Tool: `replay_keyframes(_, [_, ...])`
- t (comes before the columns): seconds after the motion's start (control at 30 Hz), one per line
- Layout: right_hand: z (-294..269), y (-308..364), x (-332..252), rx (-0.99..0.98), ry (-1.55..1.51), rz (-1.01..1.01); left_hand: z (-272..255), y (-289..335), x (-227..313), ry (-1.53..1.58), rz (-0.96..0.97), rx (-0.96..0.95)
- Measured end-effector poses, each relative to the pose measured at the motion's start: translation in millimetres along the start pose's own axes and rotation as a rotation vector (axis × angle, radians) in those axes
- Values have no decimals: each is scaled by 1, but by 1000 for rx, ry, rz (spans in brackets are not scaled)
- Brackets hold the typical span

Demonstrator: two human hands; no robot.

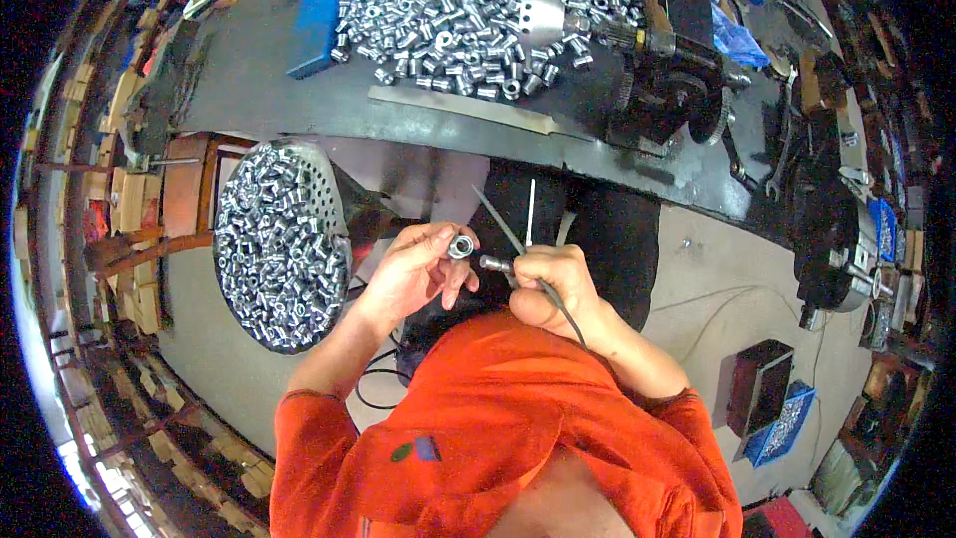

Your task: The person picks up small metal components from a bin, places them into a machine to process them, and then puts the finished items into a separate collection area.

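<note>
Metal sleeve (460, 246) in left hand (413, 274)

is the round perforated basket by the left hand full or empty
Full: the round perforated basket is heaped with small silver metal sleeves almost across its whole face, beside the left hand.

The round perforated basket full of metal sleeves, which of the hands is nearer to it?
Left. The left hand, pinching a small metal sleeve, sits just right of the basket. The right hand, gripping a thin tool, is farther right, beyond the left.
</note>
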State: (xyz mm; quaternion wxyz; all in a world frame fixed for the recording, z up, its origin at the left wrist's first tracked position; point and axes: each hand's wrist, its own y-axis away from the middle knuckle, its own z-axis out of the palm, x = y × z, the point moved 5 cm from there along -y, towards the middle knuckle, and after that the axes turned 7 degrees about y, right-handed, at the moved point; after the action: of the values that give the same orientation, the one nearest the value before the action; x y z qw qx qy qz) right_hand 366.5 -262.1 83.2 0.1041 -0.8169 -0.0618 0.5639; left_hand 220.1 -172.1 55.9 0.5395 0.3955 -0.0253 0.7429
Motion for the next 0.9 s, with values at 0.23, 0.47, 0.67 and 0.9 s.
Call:
replay_keyframes(0.23, [0,-6,4,-29,107,27,0,-2,12,-379,54,68])
replay_keyframes(0.47, [4,-5,14,-16,225,96,34,-8,29,-1099,353,-77])
replay_keyframes(0.67, [-2,-4,11,32,209,102,28,-13,22,-899,232,5])
replay_keyframes(0.9, [-4,13,26,52,-47,124,17,-16,48,-1277,529,111])
